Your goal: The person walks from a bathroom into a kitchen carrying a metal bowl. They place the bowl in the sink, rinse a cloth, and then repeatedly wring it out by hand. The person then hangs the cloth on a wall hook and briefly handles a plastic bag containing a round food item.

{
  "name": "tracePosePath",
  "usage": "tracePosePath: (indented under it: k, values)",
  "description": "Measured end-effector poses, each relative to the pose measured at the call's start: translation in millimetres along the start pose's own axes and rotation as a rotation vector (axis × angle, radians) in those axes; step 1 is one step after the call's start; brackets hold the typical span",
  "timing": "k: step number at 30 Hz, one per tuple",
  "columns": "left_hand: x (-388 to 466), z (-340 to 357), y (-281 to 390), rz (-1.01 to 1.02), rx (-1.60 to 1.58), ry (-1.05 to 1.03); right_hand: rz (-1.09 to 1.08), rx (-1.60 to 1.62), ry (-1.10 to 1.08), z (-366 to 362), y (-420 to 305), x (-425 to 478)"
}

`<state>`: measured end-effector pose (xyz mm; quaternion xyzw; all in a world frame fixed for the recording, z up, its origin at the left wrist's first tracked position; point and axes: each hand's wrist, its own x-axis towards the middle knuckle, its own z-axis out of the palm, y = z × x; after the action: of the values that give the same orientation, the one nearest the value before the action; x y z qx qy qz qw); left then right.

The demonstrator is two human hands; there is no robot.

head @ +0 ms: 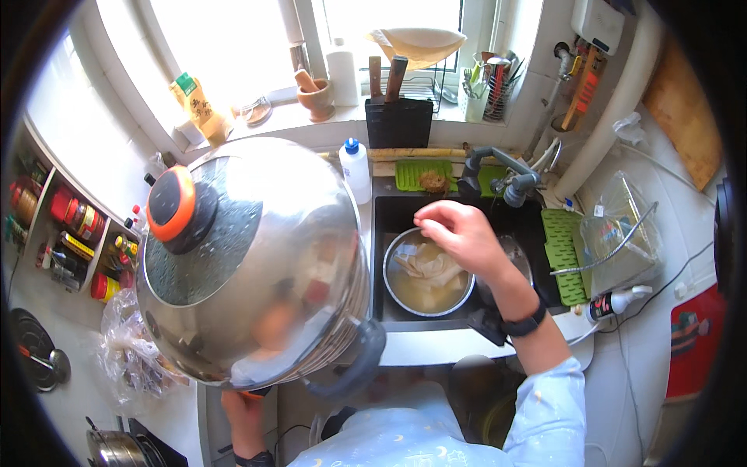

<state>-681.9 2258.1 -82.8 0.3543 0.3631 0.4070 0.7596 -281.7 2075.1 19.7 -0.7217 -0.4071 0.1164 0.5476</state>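
My right hand hangs over the upper right of a round metal pot in the dark sink. Its fingers are bent with the tips close to the thumb, and nothing shows between them. The pot holds cloudy yellowish liquid and a pale, crumpled, cloth-like piece. A large steel steamer with a domed glass-and-metal lid and an orange-and-black knob fills the left centre. My left hand is by an orange-and-black part under the steamer's lower edge; its fingers are mostly hidden, so its grip is unclear.
A grey faucet stands behind the sink. A blue-capped bottle and a knife block are behind. Green mats, a spray bottle and a metal hose lie right. Plastic bags and a jar shelf are left.
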Motion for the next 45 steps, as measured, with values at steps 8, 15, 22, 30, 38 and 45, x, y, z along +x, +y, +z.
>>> tracePosePath:
  k: [8,15,22,30,38,45]
  values:
    - [0.1,-10.4,-7.7,0.128,0.292,0.123,0.028,-0.093,-0.418,34.4,54.6,103.1]
    - [-11.2,14.5,-19.7,0.126,0.331,0.300,0.044,-0.187,-0.461,102.7,105.3,159.7]
    - [-45.3,-11.1,-35.7,0.104,0.297,0.469,0.076,0.060,-0.507,127.8,115.0,166.7]
    - [-23.7,-23.8,-31.0,0.099,0.288,0.506,0.136,0.084,-0.451,148.6,117.0,180.7]
    - [23.2,-32.7,-14.3,0.149,0.265,0.446,0.150,0.095,-0.401,184.7,115.7,216.6]
    - [89.6,-27.2,10.1,0.267,0.191,0.364,0.069,0.095,-0.303,233.7,111.9,248.6]
